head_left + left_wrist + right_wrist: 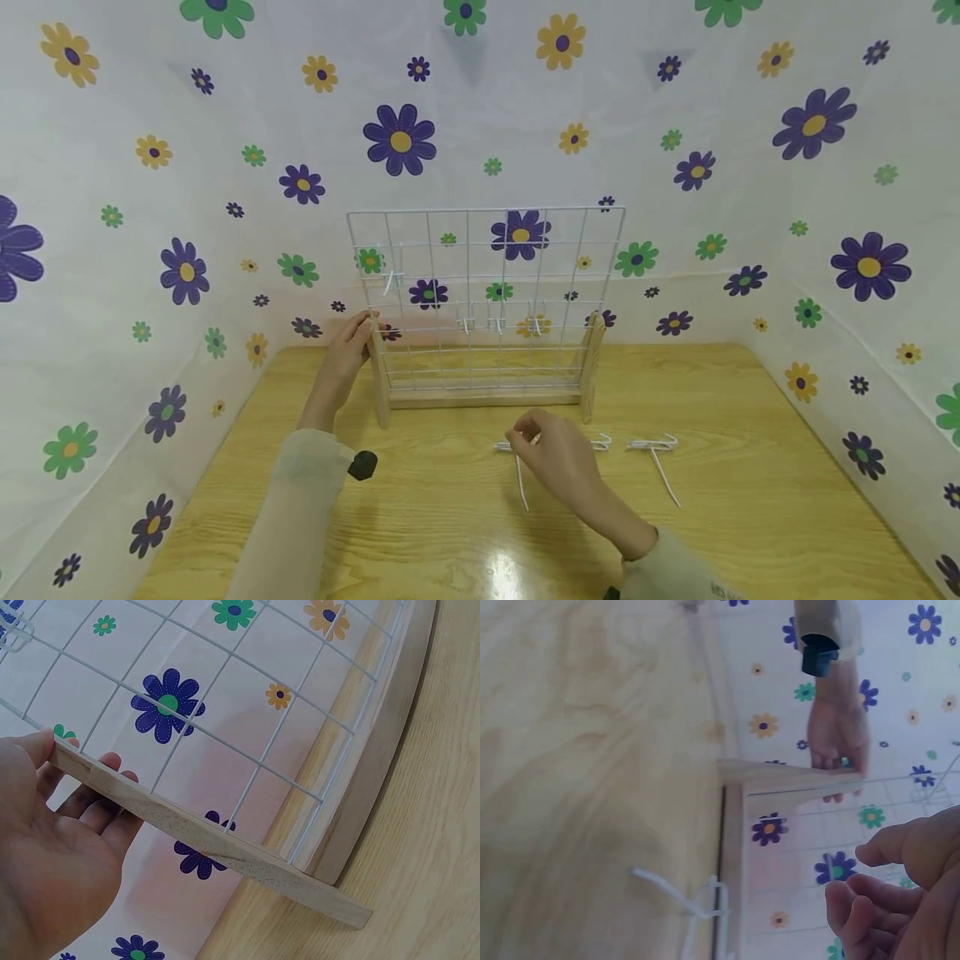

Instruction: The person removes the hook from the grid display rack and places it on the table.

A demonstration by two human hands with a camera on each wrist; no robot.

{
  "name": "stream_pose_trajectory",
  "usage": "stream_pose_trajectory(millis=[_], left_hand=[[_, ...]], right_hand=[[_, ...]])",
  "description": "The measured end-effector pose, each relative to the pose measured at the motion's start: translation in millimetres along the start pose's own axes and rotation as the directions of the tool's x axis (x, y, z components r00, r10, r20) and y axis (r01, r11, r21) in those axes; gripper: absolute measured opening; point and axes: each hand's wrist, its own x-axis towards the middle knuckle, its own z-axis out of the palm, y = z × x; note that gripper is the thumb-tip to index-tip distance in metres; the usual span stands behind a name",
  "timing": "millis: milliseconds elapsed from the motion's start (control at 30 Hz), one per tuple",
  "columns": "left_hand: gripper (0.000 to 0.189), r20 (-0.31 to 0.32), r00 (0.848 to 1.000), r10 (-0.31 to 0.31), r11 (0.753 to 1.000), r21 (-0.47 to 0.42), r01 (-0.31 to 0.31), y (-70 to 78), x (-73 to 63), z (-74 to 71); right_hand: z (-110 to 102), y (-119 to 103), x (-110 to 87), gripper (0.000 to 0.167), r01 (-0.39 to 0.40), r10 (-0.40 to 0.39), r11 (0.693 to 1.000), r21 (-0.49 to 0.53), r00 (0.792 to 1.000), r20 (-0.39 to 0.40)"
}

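A white wire grid rack stands upright on a wooden base. My left hand grips the top of its left wooden post, thumb on one side and fingers on the other. One white hook hangs at the grid's upper left; several more, such as this small hook, hang in a row lower down. My right hand is over the table in front of the rack, thumb and fingers apart with nothing between them. Beneath it lie white wire hooks, partly hidden by the hand. Another loose hook lies to the right.
The pale wooden table spreads around the rack. A white flower-printed cloth stands behind and along both sides. The right wooden post holds the grid's other side.
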Motion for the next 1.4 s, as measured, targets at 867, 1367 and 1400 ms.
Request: stream_pose_trajectory(millis=[867,1367,1400], left_hand=[[0.055,-0.011,1.000,0.019,1.000,-0.023,-0.019,-6.4,2.9,-0.5],[0.054,-0.022,1.000,0.016,0.999,-0.033,-0.017,-7.6,4.1,0.6],[0.054,-0.020,1.000,0.018,0.999,-0.034,-0.019,-7.9,4.0,0.2]], right_hand=[[-19.6,-72.4,53.8,0.011,0.137,-0.130,0.988,0.076,0.987,-0.093],[-23.9,-104.7,87.3,0.014,0.265,-0.239,0.957,0.122,0.952,-0.191],[-22.8,-106.3,89.3,0.014,0.272,-0.245,0.954,0.126,0.950,-0.195]])
